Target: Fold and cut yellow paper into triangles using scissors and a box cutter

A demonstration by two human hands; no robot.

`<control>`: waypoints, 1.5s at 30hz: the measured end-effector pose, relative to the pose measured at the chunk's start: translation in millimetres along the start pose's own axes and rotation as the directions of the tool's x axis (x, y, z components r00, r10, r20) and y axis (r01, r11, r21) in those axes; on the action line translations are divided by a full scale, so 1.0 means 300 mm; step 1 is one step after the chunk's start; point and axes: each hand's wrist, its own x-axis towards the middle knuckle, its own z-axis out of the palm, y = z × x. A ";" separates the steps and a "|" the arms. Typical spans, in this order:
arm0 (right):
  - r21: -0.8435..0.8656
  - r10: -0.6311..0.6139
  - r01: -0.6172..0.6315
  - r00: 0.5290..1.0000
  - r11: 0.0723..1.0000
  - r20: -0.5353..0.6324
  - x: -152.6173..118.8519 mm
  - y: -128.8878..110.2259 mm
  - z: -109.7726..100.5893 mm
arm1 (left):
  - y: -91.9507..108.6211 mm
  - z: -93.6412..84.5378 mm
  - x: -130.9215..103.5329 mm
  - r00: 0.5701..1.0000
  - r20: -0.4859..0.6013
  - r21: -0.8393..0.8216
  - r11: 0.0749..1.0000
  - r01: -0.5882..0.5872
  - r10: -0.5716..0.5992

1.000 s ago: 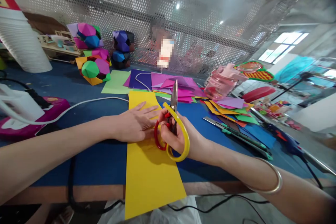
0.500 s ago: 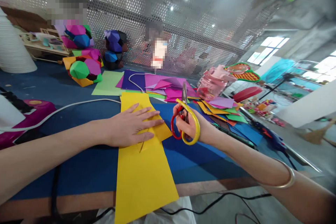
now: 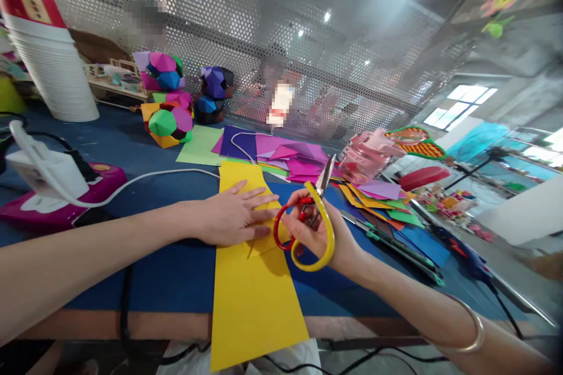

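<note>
A long yellow paper sheet (image 3: 259, 310) lies on the blue tabletop, its near end hanging past the table's edge. My left hand (image 3: 237, 214) rests flat on it, fingers spread, over a smaller yellow piece (image 3: 259, 249) lying on the sheet. My right hand (image 3: 325, 231) is wrapped round scissors (image 3: 328, 211) with one red and one yellow handle, their blades pointing up and away. Its fingertips are beside the smaller piece, close to my left fingers; whether they touch the paper is hard to tell.
Coloured paper (image 3: 299, 155) lies behind the hands, near a pink jar (image 3: 367, 155). Paper stacks (image 3: 382, 202), a green-edged cutter (image 3: 404, 252) and a glue gun (image 3: 466, 252) are right. Left are a magenta power strip (image 3: 105, 179), stacked cups (image 3: 65, 70) and paper balls (image 3: 167, 120).
My right hand has come in toward the left hand with the scissors, and the smaller yellow piece's right side has moved inward over the sheet. The view has shifted left.
</note>
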 end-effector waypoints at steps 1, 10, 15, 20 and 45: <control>0.010 -0.006 0.005 1.000 1.000 0.016 -0.001 0.004 0.015 | 0.001 -0.001 -0.002 1.000 0.008 0.004 1.000 -0.003 0.003; -0.069 -0.099 0.101 0.994 0.992 0.043 -0.012 -0.001 0.086 | 0.015 -0.016 -0.008 0.999 0.035 0.027 1.000 -0.005 0.004; -0.009 -0.091 0.092 0.992 0.996 0.086 -0.010 0.001 0.121 | 0.008 -0.012 -0.008 0.999 0.006 0.016 0.999 -0.049 0.049; -0.037 -0.074 0.079 0.991 0.996 0.114 -0.010 0.013 0.127 | 0.001 -0.011 -0.008 0.998 0.016 0.001 0.998 -0.061 0.061; 0.010 -0.014 0.013 0.994 1.000 0.104 0.003 0.001 0.175 | 0.012 -0.033 -0.001 0.998 0.042 -0.025 0.999 -0.036 0.037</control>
